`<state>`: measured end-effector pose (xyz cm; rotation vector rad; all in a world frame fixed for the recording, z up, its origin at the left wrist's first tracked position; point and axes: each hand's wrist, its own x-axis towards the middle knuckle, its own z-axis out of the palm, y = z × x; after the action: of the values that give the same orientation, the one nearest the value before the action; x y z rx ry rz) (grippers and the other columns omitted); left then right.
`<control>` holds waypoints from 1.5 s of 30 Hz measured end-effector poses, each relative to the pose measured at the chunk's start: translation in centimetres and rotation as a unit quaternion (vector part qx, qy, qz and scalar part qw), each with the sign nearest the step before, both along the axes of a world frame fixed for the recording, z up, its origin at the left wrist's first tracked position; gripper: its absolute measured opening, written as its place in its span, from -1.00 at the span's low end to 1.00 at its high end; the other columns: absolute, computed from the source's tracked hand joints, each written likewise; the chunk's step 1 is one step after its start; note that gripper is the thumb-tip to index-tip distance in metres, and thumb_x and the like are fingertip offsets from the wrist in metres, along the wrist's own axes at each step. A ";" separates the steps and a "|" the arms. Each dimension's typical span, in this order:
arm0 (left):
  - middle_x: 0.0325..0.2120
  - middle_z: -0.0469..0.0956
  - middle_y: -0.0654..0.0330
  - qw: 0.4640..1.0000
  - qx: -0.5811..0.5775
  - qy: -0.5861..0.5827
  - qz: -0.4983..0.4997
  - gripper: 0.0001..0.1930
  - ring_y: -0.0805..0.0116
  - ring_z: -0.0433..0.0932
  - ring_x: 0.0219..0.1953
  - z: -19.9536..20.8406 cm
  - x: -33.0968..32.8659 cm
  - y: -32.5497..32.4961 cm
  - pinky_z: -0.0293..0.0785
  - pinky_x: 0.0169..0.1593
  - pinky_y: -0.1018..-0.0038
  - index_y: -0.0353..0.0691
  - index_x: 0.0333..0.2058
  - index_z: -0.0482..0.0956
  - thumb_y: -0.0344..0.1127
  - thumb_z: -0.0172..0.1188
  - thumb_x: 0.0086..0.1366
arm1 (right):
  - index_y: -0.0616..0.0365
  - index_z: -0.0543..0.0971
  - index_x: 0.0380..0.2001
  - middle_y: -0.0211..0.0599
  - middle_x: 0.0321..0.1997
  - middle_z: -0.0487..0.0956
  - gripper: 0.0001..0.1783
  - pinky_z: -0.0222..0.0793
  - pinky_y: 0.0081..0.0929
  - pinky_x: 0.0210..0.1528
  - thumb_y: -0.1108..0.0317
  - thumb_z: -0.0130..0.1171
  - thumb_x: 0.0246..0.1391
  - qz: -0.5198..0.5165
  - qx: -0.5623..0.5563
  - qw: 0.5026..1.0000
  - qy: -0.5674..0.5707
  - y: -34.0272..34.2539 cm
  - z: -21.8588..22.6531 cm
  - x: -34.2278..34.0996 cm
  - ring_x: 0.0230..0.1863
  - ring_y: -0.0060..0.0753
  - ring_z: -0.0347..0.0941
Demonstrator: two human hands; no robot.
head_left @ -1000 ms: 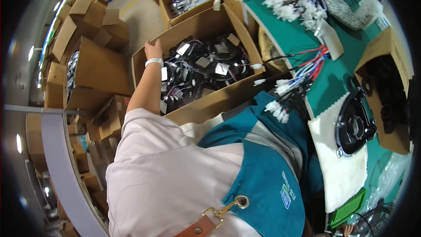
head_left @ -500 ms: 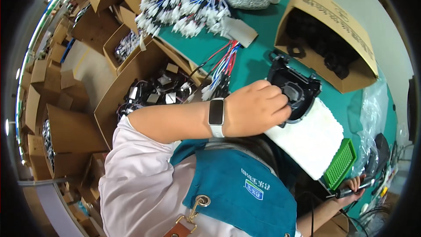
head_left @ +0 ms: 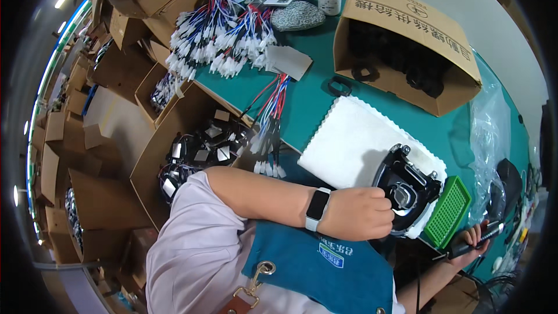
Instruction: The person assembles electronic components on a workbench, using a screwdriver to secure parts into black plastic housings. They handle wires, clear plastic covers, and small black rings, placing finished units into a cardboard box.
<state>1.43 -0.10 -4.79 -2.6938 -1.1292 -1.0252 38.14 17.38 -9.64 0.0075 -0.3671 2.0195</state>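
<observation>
My left hand point(head_left: 360, 214), with a watch on its wrist, is closed on the near-left edge of a black plastic housing point(head_left: 427, 187). The housing has a rounded grey piece in its middle and sits over the right end of a white scalloped-edge cloth point(head_left: 343, 139). Whether it rests on the cloth or is held just above it, I cannot tell. At the lower right, my right hand point(head_left: 467, 251) wraps round a slim black-and-silver electric screwdriver point(head_left: 492, 231). A green perforated tray point(head_left: 451, 212) lies between the cloth and that hand.
Beyond the cloth, a tipped cardboard box point(head_left: 407, 14) holds black parts; a black ring point(head_left: 339, 86) lies near it. Bundles of white-plugged wires point(head_left: 226, 40) cover the far left. A carton of black wired parts point(head_left: 154, 166) stands left. Clear plastic film point(head_left: 488, 128) lies right.
My left hand has brought the housing right and nearer to me, from the cloth's far side to beside the green tray. My right hand still grips the electric screwdriver.
</observation>
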 end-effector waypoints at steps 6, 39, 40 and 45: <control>-0.33 0.41 0.16 0.988 -0.068 -0.129 0.058 -0.76 0.15 0.39 -0.24 3.0 -6.3 0.5 0.31 -0.15 0.30 -0.19 -0.41 0.41 -0.32 0.22 -0.09 | 0.31 0.21 0.16 -0.44 -0.51 0.20 -0.42 0.16 -0.63 -0.43 0.33 0.05 0.10 -0.003 -0.008 1.000 0.012 -0.4 -0.2 -0.1 -0.53 -0.64 0.17; -0.20 0.47 0.05 0.700 0.211 -0.661 0.172 -0.39 0.20 0.42 -0.09 11.1 -31.3 4.0 0.31 0.06 0.24 -0.31 -0.03 0.39 0.08 0.21 0.13 | 0.34 0.30 0.11 -0.44 -0.50 0.20 -0.45 0.18 -0.64 -0.43 0.27 0.06 0.10 0.000 0.011 1.000 0.027 0.0 -0.8 -0.4 -0.53 -0.62 0.17; -0.18 0.47 -0.01 0.646 0.106 -0.745 0.126 -0.35 0.12 0.41 -0.08 12.2 -30.0 3.6 0.27 0.08 0.18 -0.37 -0.02 0.35 0.09 0.17 0.10 | 0.32 0.31 0.10 -0.45 -0.51 0.20 -0.46 0.17 -0.65 -0.44 0.25 0.06 0.10 -0.004 -0.003 1.000 0.029 -0.3 -0.5 -0.4 -0.54 -0.63 0.17; -0.16 0.24 0.17 0.605 -0.302 -0.691 -0.255 -0.15 0.26 0.28 -0.12 13.7 -18.0 0.6 0.22 -0.13 0.37 -0.23 0.06 0.30 -0.18 0.47 -0.29 | 0.26 0.33 0.10 -0.47 -0.53 0.19 -0.45 0.18 -0.63 -0.44 0.17 0.05 0.10 -0.023 -0.018 0.999 0.034 -0.3 -0.2 -1.5 -0.55 -0.64 0.15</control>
<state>-16.60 0.49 8.90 -2.1539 -0.6233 -3.7771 36.67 17.07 -9.86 0.0453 -0.2844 1.9750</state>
